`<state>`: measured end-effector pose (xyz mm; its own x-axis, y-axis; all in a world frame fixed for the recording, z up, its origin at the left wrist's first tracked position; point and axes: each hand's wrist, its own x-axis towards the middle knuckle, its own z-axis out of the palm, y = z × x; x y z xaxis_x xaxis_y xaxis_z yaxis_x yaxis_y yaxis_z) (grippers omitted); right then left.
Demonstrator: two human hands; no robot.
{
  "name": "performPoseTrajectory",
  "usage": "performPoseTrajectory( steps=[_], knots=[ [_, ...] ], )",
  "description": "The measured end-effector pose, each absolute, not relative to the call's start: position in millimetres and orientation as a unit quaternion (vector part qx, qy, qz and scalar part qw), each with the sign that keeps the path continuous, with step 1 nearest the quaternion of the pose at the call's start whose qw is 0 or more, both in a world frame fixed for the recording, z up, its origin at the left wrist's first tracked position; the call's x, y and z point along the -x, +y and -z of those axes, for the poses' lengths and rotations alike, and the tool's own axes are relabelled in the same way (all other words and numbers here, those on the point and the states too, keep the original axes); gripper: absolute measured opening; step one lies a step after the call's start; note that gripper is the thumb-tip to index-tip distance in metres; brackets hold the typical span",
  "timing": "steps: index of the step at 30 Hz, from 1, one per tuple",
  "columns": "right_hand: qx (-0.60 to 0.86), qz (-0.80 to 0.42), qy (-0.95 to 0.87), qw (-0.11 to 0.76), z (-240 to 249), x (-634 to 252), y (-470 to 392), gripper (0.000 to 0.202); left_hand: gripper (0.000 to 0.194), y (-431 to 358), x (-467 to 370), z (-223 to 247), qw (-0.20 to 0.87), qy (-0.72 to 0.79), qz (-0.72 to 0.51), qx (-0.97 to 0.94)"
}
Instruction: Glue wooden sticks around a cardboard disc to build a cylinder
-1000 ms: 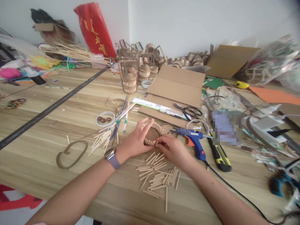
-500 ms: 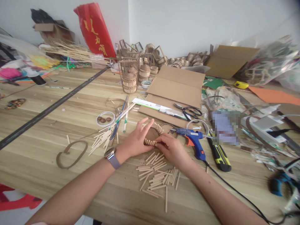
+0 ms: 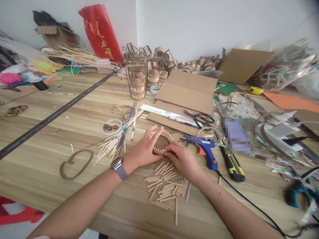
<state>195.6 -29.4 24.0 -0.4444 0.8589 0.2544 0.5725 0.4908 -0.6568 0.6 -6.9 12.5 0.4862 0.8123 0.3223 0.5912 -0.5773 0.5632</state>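
Wood-grain tabletop (image 3: pixel 117 209), dark strip (image 3: pixel 62 111) crossing left part; pale wall (image 3: pixel 224 23) behind. Stick-walled ring (image 3: pixel 159 151) between hands, left of glue gun (image 3: pixel 205 147). Left hand (image 3: pixel 142 151) half-open, cupped around ring's left side, holding it, two fingers raised. Right hand (image 3: pixel 183 158) nearly closed, fingertips at ring's near right edge; cannot tell whether stick pinched. Ring's left wall hidden by left hand. Pixelated rectangle (image 3: pixel 239 136) unreadable; red object (image 3: pixel 21 214) cut off lower left.

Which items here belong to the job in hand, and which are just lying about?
Likely in the job:
- stick ring, with the left hand and right hand at it
- loose short sticks, nearby
- glue gun, probably

Seemingly just lying about:
- red bag, at the back
- orange sheet
- pink bundle
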Motion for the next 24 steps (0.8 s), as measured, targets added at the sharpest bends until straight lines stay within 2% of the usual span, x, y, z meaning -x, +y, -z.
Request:
performPoseTrajectory(
  steps=[16, 24],
  knots=[
    [0.462, -0.187, -0.811, 0.305, -29, -203, -33, 0.017, 0.108, -3, 4, -9, 0.208, 0.417, -0.282, -0.839],
    [0.540, -0.113, -0.774, 0.311, -56, -246, -42, 0.023, 0.121, -3, 8, -11, 0.223, 0.417, -0.294, -0.830]
  ],
)
